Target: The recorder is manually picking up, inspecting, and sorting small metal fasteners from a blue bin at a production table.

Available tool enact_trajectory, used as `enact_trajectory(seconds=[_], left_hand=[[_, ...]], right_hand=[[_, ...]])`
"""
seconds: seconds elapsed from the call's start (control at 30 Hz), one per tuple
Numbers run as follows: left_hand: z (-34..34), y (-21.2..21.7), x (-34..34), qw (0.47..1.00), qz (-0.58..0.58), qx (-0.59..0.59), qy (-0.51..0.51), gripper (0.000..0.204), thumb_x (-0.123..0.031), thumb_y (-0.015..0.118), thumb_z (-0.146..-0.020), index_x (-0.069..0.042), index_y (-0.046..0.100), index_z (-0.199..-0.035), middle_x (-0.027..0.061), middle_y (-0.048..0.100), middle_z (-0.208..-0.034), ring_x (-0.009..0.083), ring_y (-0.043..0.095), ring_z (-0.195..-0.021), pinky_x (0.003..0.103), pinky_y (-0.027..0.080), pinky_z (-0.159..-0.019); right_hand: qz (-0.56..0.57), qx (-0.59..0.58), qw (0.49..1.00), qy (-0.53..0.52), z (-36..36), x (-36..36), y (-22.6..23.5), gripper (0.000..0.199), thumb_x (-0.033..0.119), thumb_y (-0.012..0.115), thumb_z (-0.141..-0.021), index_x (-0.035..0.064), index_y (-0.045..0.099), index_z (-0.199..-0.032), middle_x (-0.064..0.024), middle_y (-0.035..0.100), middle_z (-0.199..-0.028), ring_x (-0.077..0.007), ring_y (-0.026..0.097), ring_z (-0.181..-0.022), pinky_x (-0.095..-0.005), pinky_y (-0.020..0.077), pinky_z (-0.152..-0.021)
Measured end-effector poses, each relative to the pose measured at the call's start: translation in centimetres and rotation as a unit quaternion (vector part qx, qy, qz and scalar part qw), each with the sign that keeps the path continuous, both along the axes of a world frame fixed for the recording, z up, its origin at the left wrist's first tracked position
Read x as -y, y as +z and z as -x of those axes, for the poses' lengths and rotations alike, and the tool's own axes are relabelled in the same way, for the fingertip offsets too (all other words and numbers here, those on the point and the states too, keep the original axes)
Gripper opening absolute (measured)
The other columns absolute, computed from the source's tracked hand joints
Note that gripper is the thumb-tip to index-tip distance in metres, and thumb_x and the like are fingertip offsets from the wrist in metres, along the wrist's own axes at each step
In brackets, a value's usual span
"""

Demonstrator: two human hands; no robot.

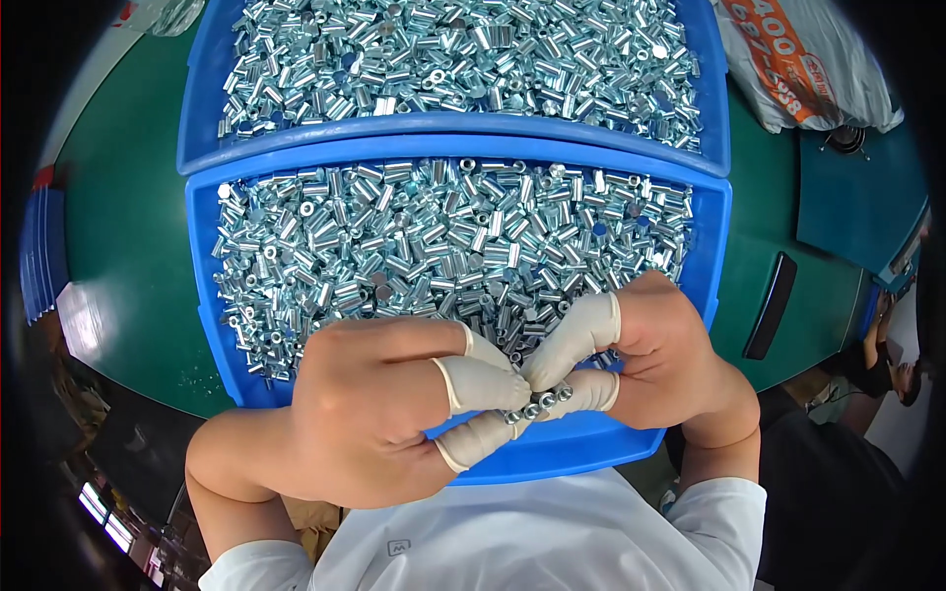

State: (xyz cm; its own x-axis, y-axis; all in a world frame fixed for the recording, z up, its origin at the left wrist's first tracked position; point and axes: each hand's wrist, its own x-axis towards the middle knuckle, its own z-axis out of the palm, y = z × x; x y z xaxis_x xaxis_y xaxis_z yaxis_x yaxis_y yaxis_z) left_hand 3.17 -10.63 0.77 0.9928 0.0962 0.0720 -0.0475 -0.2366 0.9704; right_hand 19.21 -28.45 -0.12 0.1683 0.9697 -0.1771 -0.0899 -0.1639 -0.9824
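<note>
Over the near side of a blue bin, my left hand [365, 409] and my right hand [655, 345] meet fingertip to fingertip. Pale finger cots cover the thumbs and fingers in use. Pinched between them is a short row of several small shiny metal sleeves [533, 410], their round, hollow ends turned towards me. Both hands are closed on this row, and the fingers hide most of its length. Beneath and beyond them the near blue bin [453, 148] holds a thick layer of loose metal sleeves [434, 246] of the same look.
A second blue bin [182, 128] full of similar parts adjoins the far side. The green table [118, 217] carries a flat black phone-like object [771, 305] and a printed plastic sack [754, 69] at right. Blue stacked trays [41, 246] stand far left. Another person's arm [875, 335] shows far right.
</note>
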Motion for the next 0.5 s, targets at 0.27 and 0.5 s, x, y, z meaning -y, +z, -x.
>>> enact_trajectory(seconds=[0.27, 0.5], left_hand=[[-0.02, 0.16, -0.35, 0.998, 0.044, -0.035, -0.020, 0.024, -0.004, 0.088, -0.075, -0.005, 0.075, -0.095, 0.0133, 0.074, -0.085, 0.0212, 0.074, -0.072, 0.028, 0.059, -0.061], [-0.08, 0.35, -0.39, 0.999, 0.025, -0.037, -0.028, 0.023, -0.005, 0.088, -0.077, -0.004, 0.074, -0.095, 0.0142, 0.073, -0.086, 0.0221, 0.074, -0.073, 0.029, 0.060, -0.062]], right_hand=[[-0.009, 0.006, 1.000, 0.001, -0.12, 0.12, -0.19, 0.018, 0.016, 0.086, -0.080, 0.0039, 0.075, -0.088, -0.0071, 0.077, -0.083, -0.0193, 0.077, -0.076, -0.0259, 0.0577, -0.067], [-0.032, 0.023, 0.999, -0.001, -0.13, 0.26, -0.37, 0.020, 0.018, 0.087, -0.079, 0.0048, 0.075, -0.088, -0.0078, 0.077, -0.084, -0.0205, 0.077, -0.076, -0.0262, 0.0578, -0.066]])
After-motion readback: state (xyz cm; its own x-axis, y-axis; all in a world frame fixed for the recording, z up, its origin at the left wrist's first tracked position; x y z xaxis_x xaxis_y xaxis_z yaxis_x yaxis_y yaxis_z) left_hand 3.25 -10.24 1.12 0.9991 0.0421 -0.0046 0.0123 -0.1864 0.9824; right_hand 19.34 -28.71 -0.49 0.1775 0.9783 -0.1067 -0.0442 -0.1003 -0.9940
